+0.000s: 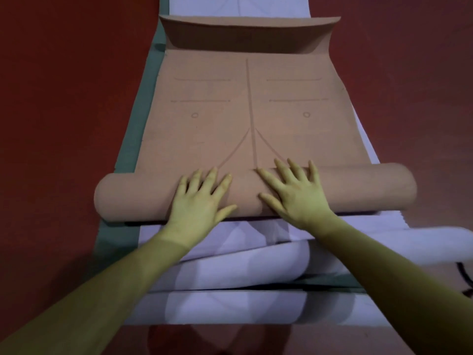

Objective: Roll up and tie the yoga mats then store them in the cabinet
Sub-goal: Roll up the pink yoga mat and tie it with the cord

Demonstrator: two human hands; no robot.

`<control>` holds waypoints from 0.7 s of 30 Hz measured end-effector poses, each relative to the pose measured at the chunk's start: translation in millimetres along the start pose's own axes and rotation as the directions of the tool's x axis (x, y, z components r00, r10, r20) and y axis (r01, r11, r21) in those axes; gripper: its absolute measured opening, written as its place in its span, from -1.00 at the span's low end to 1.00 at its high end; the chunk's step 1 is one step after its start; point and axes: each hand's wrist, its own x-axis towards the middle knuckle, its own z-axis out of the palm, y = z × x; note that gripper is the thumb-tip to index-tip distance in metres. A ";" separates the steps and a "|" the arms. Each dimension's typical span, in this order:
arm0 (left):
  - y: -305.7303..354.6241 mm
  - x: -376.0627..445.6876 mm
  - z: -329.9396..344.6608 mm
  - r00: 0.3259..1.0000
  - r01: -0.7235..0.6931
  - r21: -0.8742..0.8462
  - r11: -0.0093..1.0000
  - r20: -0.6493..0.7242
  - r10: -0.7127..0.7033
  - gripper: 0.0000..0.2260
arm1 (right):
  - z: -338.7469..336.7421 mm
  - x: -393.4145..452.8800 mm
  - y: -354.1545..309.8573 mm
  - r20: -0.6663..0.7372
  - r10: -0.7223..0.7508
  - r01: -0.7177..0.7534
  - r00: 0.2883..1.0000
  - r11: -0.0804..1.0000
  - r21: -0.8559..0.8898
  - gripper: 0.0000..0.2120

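A tan yoga mat (245,111) with printed guide lines lies lengthwise ahead of me, its near end wound into a thick roll (133,196) across the view. Its far end curls upward. My left hand (199,198) presses flat on the roll left of centre, fingers spread. My right hand (294,193) lies flat on the roll right of centre, fingers spread over its top. Under the tan mat lie a pale lilac mat (230,272) and a grey-green mat (138,119), both stretched out flat.
Dark red floor (64,98) surrounds the mats on both sides. The lilac mat shows again beyond the tan mat's far end (238,6). A dark cord or strap (464,280) shows at the right edge. No cabinet is in view.
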 end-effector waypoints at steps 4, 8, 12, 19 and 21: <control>-0.9 18.1 -0.6 0.994 0.063 -0.060 0.996 0.098 -0.057 -0.44 | 11.0 -2.2 -4.2 -0.112 0.040 -0.040 0.993 0.999 -0.004 -0.53; -15.5 49.3 -5.9 0.964 0.125 -0.096 0.987 0.248 -0.098 -0.44 | 20.5 -24.9 -6.4 -0.146 -0.036 0.036 0.989 0.999 -0.008 -0.50; 4.3 31.0 -2.9 0.987 0.153 -0.118 0.981 0.060 -0.147 -0.46 | 19.0 -10.5 -2.0 -0.150 -0.015 0.019 0.989 0.999 0.027 -0.50; -1.8 52.8 -8.6 0.982 0.150 -0.138 0.979 0.131 -0.132 -0.44 | 12.6 44.1 -1.1 -0.077 0.117 -0.115 0.990 0.993 0.027 -0.51; -13.1 72.3 -8.4 0.976 0.147 -0.141 0.979 0.184 -0.121 -0.46 | 13.4 43.5 -4.6 -0.099 0.150 -0.147 0.984 0.989 0.035 -0.50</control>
